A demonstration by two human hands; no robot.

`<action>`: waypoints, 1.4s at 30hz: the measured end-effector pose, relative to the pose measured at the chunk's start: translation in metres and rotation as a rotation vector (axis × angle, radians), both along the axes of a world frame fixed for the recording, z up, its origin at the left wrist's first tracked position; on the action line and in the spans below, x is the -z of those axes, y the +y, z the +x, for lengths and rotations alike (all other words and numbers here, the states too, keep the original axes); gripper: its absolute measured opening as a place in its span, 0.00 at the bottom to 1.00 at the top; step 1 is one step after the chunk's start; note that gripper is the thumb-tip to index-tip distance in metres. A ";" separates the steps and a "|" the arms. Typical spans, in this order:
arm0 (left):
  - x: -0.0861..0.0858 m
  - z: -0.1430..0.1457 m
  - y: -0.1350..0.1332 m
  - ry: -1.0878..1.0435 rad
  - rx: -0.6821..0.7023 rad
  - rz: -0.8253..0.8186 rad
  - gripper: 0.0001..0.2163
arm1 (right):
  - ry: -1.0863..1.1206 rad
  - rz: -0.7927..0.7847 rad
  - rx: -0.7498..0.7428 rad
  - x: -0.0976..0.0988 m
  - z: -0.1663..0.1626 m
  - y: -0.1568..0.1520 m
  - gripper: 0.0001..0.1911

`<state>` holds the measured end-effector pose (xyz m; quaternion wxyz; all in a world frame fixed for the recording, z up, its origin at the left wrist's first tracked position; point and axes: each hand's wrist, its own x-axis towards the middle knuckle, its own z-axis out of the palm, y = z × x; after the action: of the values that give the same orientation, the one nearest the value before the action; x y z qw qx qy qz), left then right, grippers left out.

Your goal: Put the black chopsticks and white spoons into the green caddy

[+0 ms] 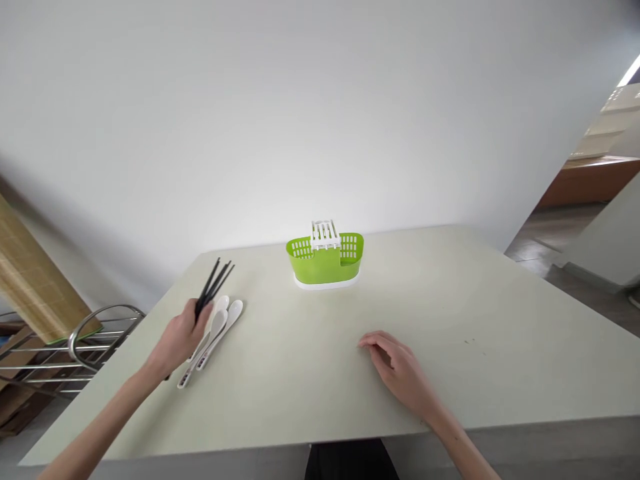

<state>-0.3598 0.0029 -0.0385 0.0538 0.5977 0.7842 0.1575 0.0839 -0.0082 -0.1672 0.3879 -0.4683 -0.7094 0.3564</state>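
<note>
My left hand (183,333) is closed around a bunch of black chopsticks (213,287), their tips pointing up and away from me; the lower ends are mostly hidden by the hand. Just beside and behind it, several white spoons (231,319) lie on the table with patterned handles toward me. On the right, my right hand (397,370) rests loosely curved at the tabletop and holds nothing. Between and beyond both hands stands a green utensil basket (320,268) with slotted sides, a white base and a white slatted piece on top.
The pale table (300,373) reaches back to a white wall (300,120). To the left of the table are a metal rack (100,340) and a rolled bamboo mat (40,273). Small specks (473,343) lie on the right part of the tabletop.
</note>
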 end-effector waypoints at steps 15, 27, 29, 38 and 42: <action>0.081 0.117 0.019 -1.301 0.190 -0.074 0.23 | -0.130 0.054 -0.049 -0.010 0.003 0.032 0.14; 0.085 0.117 0.020 -1.280 0.193 0.019 0.24 | -0.625 0.288 0.144 -0.045 -0.033 0.124 0.46; 0.085 0.117 0.020 -1.266 0.194 0.024 0.24 | -0.674 0.281 0.149 -0.042 -0.037 0.129 0.46; 0.085 0.122 0.018 -1.216 0.197 0.026 0.25 | -0.764 0.294 0.190 -0.035 -0.029 0.130 0.40; 0.085 0.123 0.016 -1.214 0.196 0.043 0.25 | -0.777 0.289 0.200 -0.032 -0.014 0.123 0.40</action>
<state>-0.2364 0.0192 -0.1236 0.4927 0.4719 0.5516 0.4799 0.0699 0.1145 -0.1348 0.1859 -0.5753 -0.7964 0.0110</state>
